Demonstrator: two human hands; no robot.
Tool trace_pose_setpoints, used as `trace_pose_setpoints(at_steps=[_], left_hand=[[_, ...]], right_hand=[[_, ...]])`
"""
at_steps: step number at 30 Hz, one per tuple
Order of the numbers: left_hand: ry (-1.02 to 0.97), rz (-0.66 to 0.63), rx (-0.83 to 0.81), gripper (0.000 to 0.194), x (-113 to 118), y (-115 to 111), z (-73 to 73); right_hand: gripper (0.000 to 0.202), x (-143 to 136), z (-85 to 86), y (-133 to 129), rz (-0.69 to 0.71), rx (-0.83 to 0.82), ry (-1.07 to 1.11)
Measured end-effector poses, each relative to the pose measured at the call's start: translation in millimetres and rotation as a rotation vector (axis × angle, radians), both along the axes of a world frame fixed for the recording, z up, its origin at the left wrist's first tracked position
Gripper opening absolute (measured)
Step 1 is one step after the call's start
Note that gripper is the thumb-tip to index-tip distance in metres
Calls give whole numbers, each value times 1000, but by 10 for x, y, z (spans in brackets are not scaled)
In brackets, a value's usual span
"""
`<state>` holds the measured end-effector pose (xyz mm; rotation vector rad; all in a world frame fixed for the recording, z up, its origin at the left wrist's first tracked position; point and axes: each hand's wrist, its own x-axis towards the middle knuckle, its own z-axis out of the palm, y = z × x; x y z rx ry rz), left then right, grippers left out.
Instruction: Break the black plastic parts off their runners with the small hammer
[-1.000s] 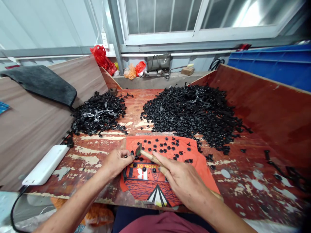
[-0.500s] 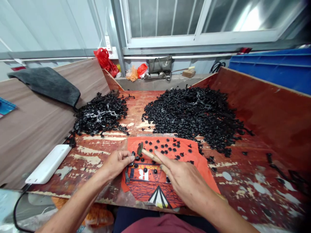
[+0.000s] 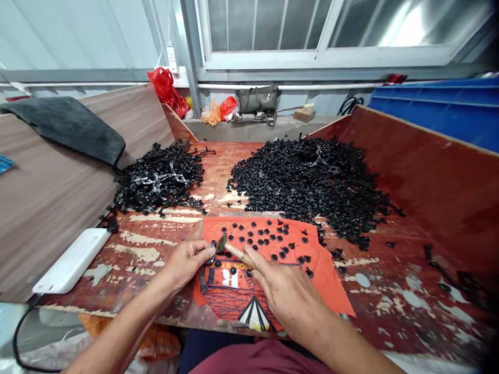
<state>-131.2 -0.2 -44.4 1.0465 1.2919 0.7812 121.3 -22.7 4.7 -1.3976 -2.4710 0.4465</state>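
My right hand (image 3: 286,288) is closed round the wooden handle of a small hammer (image 3: 236,252). The hammer's dark head points left, close to the fingertips of my left hand (image 3: 190,262). Thumb and forefinger of that left hand pinch a narrow black linked part (image 3: 211,258), mostly covered by the fingers. Both hands are over an orange-red printed cloth (image 3: 323,283) laid on the table. Small black round-headed pieces (image 3: 279,238) are scattered across the cloth, several standing stem up. Another black strip (image 3: 203,279) lies at the cloth's left edge.
Behind the cloth rise a large heap of black parts (image 3: 304,182) on the right and a smaller heap (image 3: 159,179) on the left. A white corded device (image 3: 72,262) lies at left. Wooden boards (image 3: 429,171) wall the sides; a blue crate (image 3: 436,111) stands beyond.
The hammer head and my right hand have moved slightly left and down, nearer my left fingertips. My left hand keeps its pinch. The whole view has shifted a little.
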Motion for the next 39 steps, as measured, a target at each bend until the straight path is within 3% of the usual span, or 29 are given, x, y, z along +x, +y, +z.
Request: trace_pose_setpoints(at_steps=[3,6,11,18,23,28,34,39], left_hand=[[12,3,21,51,-4,-4,-27],[21,9,-1,53,-4,-6,-31],[26,39,-23,52,-10,7,70],[55,88,-21,49,-83,-1,211],[44,168,-98,47,-138,-72,276],[64,164,-91,49,-165,-154,230],[223,102,129,44,-112,-243,82],[193,194,100,45,-78,-240,141]], right_hand=[[57,-8,32,14,14,-28,3],[55,22,114,20,-37,-6,152],[51,108,228,19,-99,-45,226],[50,223,104,23,-154,-63,187],[52,245,47,-12,-86,-123,237],[51,206,18,-37,-52,-177,258],[53,99,91,-71,9,-129,222],[54,49,98,-100,10,-110,201]])
